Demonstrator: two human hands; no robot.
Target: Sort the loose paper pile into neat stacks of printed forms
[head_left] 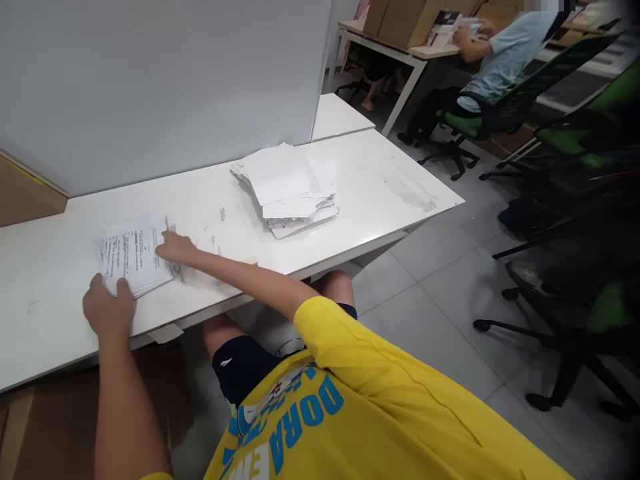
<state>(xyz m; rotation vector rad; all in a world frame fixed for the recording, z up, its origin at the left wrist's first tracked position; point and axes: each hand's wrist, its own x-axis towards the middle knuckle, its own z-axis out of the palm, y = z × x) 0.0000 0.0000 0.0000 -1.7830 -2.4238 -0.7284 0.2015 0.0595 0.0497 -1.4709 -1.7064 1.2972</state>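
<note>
White desk (350,193) runs along a grey partition (160,80), with tiled floor and green office chairs (500,113) off at your two o'clock, where another person (505,53) sits at a separate table.

Your left hand (107,308) rests at the near edge of a small sheaf of printed sheets (133,253), at about ten o'clock from your body. Its fingers curl over the sheaf's lower corner, closed lightly on the paper; how much of the sheaf they actually pinch cannot be told. Your right hand (175,248) lies at the sheaf's right edge, fingers flat and extended, pressing or steadying rather than gripping.

A larger, loosely heaped stack of papers (290,190) sits at your twelve o'clock, well apart from both hands and untouched.

Judgement on progress: the small sheaf looks roughly squared but its edges remain slightly fanned, so alignment appears partly done. The big stack is uneven and seemingly unsorted, suggesting most of the paper handling remains.
</note>
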